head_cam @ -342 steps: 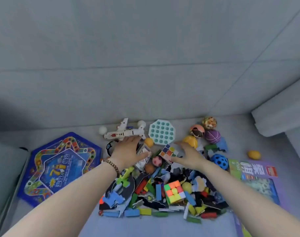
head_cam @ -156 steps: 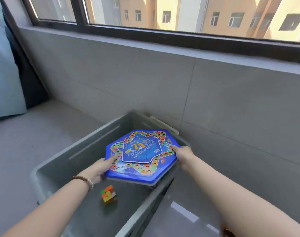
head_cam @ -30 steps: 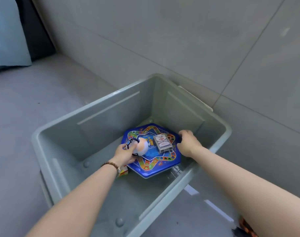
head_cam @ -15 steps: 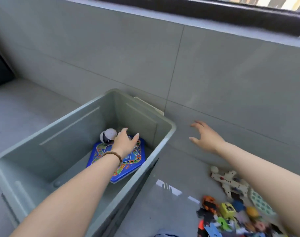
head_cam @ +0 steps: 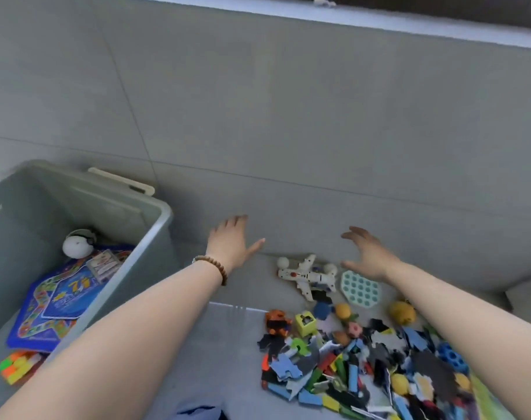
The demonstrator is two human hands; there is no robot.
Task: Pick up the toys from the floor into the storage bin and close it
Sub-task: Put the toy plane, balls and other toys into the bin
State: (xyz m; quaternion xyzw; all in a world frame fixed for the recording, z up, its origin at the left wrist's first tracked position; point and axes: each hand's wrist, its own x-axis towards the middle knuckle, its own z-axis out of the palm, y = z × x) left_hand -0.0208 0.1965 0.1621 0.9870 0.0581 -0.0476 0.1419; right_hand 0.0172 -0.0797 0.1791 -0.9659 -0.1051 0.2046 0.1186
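Observation:
The grey storage bin stands open at the left. Inside lie a blue hexagonal game board, a small card box, a white ball toy and a colour cube. On the floor at the right lies a pile of toys: a white toy plane, a teal pop-it pad, yellow balls and several puzzle pieces and blocks. My left hand hovers empty, fingers spread, left of the plane. My right hand hovers empty above the pop-it pad.
A grey tiled wall rises right behind the toys and the bin. A white handle or lid edge shows behind the bin's far rim. A dark window frame runs along the top. Bare grey floor lies between bin and pile.
My left hand has come out of the bin and both hands have swung right toward the toy pile. The view has turned right, so the plane and pile now sit under my hands.

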